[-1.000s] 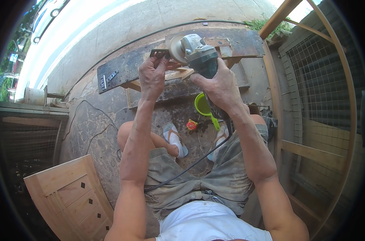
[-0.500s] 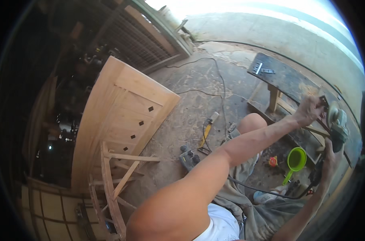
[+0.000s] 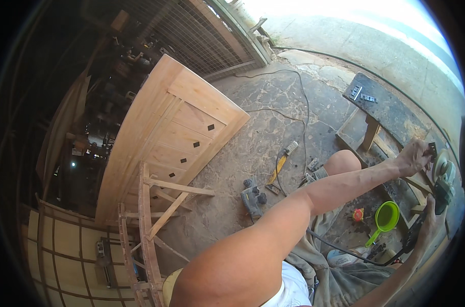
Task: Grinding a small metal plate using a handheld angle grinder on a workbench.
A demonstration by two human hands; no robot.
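Head view. Grinder (image 3: 442, 181): handheld power tool, grey-green body with a pale round guard at its upper end, at the far right rim of the picture, above the near end of the dark tabletop (image 3: 391, 110). Its long axis runs roughly up and down in the picture, guard end away from the person, black rear end toward them. A black cord (image 3: 340, 248) leads from its rear across the lap.

Left hand (image 3: 414, 156): arm stretched across the picture, fingers closed on what looks like a short black side handle at the guard end. It sits farther from the body than the other hand.

Right hand (image 3: 429, 225): comes from the lower right, wrapped about the rear of the grinder; the fingers are mostly hidden at the rim.

Both hands touch the grinder, one at each end of its axis.

Nearby on the floor: green funnel (image 3: 386, 217) just below the hands, small red object (image 3: 358, 215) beside it, grey power tool (image 3: 252, 197) and yellow-handled tool (image 3: 278, 171) well apart to the left. Wooden door (image 3: 176, 133) leaning farther left; wooden frame (image 3: 150, 220) in front of it.
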